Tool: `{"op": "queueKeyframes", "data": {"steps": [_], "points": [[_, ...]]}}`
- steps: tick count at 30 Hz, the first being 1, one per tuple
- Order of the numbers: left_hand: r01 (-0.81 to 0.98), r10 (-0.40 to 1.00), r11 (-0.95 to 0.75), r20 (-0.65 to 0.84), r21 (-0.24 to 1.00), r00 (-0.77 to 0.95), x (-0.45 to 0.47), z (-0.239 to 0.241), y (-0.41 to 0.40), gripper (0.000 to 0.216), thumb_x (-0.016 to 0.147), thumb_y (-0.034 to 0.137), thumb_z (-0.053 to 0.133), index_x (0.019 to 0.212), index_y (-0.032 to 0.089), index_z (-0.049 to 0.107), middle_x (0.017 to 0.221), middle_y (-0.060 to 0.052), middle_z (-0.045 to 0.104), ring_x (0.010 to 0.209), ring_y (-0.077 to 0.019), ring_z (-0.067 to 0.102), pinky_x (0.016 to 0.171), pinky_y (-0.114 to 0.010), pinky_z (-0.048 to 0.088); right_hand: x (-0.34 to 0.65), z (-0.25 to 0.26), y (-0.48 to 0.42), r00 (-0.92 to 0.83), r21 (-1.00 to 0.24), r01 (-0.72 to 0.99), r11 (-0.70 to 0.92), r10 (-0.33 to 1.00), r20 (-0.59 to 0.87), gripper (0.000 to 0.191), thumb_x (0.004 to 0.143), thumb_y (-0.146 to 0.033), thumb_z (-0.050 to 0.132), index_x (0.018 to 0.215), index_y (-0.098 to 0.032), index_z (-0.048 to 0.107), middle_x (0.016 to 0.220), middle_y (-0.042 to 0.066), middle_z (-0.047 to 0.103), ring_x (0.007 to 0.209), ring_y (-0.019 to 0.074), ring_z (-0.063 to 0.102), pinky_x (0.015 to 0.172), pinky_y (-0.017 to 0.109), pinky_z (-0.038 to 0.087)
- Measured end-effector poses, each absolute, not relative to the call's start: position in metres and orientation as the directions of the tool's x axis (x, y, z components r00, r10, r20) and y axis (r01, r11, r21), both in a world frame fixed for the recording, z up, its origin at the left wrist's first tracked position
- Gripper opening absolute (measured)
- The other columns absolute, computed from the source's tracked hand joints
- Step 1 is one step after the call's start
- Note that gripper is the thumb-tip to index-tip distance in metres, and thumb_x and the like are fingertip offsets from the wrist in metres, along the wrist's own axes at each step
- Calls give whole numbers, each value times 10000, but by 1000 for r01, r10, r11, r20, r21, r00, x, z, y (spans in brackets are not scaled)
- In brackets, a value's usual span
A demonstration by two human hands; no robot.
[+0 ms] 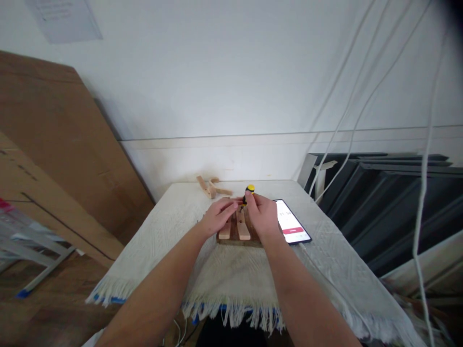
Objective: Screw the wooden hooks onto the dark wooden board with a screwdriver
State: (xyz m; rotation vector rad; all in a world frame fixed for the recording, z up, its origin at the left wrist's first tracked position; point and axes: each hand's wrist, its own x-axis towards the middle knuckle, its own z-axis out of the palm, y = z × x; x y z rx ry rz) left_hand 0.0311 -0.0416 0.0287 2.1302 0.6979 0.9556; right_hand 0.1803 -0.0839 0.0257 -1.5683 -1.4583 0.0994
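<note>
My right hand (261, 212) is closed around a small screwdriver with a yellow and black handle (250, 189), held upright with its tip pointing down at the wood. Fingertips of my left hand (218, 217) come together beside the screwdriver's lower end; what they pinch, if anything, is too small to make out. Under both hands lies a dark brown wooden board (231, 242). Two pale wooden strips lie on it: a left strip (224, 231), partly covered by my left hand, and a right strip (242, 227) with dark holes or screws in it.
A lit phone (292, 224) with a cable lies right of the board. Several pale wooden pieces (210, 188) are at the table's back. A fringed white cloth (162, 231) covers the table. Cardboard (72, 135) leans at left; dark panels (365, 207) and hanging white cables (425, 193) are at right.
</note>
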Motion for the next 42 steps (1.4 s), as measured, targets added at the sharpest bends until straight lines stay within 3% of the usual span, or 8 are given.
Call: {"op": "queueKeyframes", "data": {"steps": [6, 13, 31, 34, 39, 42], "points": [[191, 698, -624, 430, 758, 572, 32, 23, -38, 354, 881, 359, 438, 1097, 152, 629, 1094, -83, 635, 1013, -186, 567, 931, -310, 402, 178, 24, -82, 278, -639, 753, 157, 804, 526, 458, 878, -489, 301, 691, -198, 600, 565, 27, 590, 542, 151, 525, 525, 238, 299], [235, 755, -563, 379, 792, 535, 30, 18, -37, 359, 868, 374, 451, 1063, 143, 645, 1020, -77, 661, 925, -183, 597, 843, -293, 450, 177, 22, -80, 233, -635, 749, 189, 822, 520, 216, 803, -294, 413, 804, -195, 605, 586, 8, 593, 561, 155, 546, 544, 235, 330], [211, 752, -559, 383, 802, 536, 32, 8, -31, 321, 821, 300, 520, 1086, 131, 588, 967, -71, 653, 825, -156, 598, 750, -257, 462, 173, 19, -74, 321, -703, 696, 144, 813, 485, 317, 768, -497, 497, 851, -202, 577, 724, 30, 644, 565, 165, 566, 556, 268, 372], [234, 751, -565, 375, 791, 544, 32, 9, -31, 320, 827, 305, 505, 1069, 122, 608, 914, -64, 661, 785, -150, 594, 722, -246, 455, 174, 17, -74, 301, -689, 706, 164, 811, 502, 323, 798, -480, 466, 877, -191, 587, 761, 55, 648, 643, 186, 593, 601, 280, 397], [332, 742, -608, 369, 721, 559, 31, 9, -28, 308, 838, 312, 477, 1022, 138, 651, 894, -55, 670, 797, -154, 590, 737, -247, 438, 174, 14, -73, 196, -660, 698, 279, 812, 550, 272, 835, -304, 410, 956, -175, 617, 953, 93, 653, 866, 196, 605, 738, 278, 418], [375, 744, -614, 352, 694, 567, 29, 9, -26, 300, 835, 319, 472, 966, 134, 669, 854, -51, 669, 769, -150, 583, 706, -237, 434, 173, 14, -73, 191, -645, 716, 267, 814, 549, 272, 848, -336, 407, 924, -180, 618, 910, 81, 644, 828, 189, 600, 722, 273, 417]]}}
